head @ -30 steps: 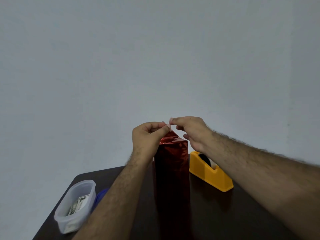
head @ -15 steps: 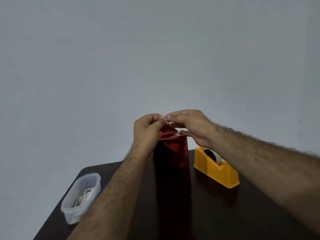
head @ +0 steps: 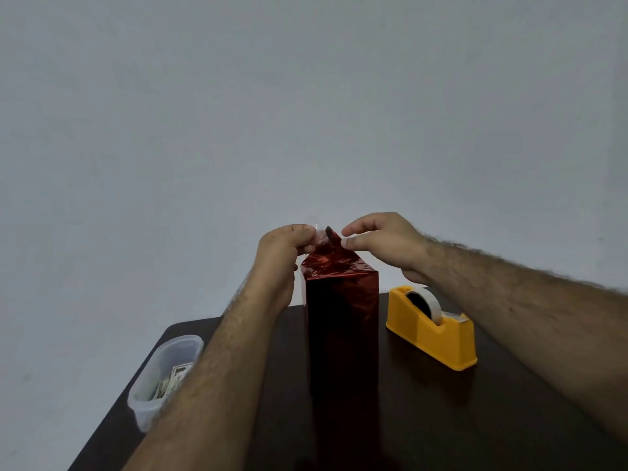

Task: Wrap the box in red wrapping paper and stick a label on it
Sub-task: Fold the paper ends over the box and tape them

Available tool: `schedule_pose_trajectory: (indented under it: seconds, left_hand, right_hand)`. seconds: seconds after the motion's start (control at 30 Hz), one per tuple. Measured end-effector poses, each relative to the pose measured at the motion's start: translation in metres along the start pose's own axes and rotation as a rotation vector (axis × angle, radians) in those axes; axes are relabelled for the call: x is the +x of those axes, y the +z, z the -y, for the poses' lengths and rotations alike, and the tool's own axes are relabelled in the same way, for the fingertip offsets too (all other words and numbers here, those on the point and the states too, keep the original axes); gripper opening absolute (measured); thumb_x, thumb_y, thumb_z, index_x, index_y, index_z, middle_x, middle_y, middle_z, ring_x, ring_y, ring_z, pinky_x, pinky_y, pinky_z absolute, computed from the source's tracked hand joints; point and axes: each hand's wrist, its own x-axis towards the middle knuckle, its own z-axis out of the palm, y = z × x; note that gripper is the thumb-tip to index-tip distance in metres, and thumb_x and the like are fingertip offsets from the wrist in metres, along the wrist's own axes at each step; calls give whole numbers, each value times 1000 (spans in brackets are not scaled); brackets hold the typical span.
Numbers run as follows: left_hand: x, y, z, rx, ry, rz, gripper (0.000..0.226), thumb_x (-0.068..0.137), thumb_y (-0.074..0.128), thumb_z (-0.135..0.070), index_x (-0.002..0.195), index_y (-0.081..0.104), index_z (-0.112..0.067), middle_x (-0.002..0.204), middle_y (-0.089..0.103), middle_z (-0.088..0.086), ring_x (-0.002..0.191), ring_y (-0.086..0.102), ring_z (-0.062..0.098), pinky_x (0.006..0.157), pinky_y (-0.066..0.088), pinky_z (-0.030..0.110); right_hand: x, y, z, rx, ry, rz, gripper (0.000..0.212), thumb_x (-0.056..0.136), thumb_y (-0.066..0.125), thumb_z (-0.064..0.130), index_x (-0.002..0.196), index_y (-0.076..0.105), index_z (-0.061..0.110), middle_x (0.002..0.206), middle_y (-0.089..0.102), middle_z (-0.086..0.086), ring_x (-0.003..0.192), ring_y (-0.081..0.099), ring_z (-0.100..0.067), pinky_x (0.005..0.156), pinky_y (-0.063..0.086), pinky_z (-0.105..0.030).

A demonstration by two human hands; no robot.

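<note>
A tall box [head: 341, 334] wrapped in shiny red paper stands upright on the dark table [head: 441, 419]. Its top paper is folded into a pointed flap [head: 331, 254] that sticks up. My left hand [head: 283, 253] is at the left side of the flap's tip and pinches a small piece of clear tape [head: 317, 236] against it. My right hand [head: 384, 243] hovers just right of the tip, thumb and forefinger slightly apart and holding nothing.
A yellow tape dispenser [head: 431, 334] with a roll of tape sits to the right of the box. A clear plastic tub [head: 163, 375] holding printed paper pieces [head: 173, 380] stands at the table's left edge. A plain grey wall lies behind.
My right hand has let go of the flap's tip and drawn slightly to the right. My left hand still pinches at the tip. The view has tilted down a little.
</note>
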Motion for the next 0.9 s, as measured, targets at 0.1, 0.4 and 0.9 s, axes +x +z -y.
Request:
schedule_pose_trajectory:
  seconds: [0.1, 0.4, 0.9]
  left_hand:
    - [2, -4, 1, -70, -85, 79, 33, 94, 60, -20, 66, 78, -23, 89, 77, -2, 80, 61, 13, 85, 35, 42]
    - [4, -26, -12, -55, -153, 114, 23, 89, 59, -18, 68, 68, -21, 84, 71, -1, 69, 58, 10, 75, 30, 40]
    - [2, -35, -51, 674, -283, 211, 10, 84, 82, -21, 91, 80, -13, 100, 68, -3, 92, 57, 15, 91, 36, 36]
  right_hand:
    - [4, 4, 3, -10, 175, 161, 50, 84, 85, 32, 131, 68, 23, 127, 66, 0, 119, 59, -18, 97, 52, -41]
    - [15, 33, -8, 187, 447, 238, 25, 86, 81, 9, 108, 72, 2, 102, 80, -18, 83, 79, -30, 86, 65, -48]
    - [17, 37, -24, 330, 454, 235, 40, 80, 88, 6, 116, 71, -1, 98, 80, -19, 83, 80, -35, 78, 65, -52]
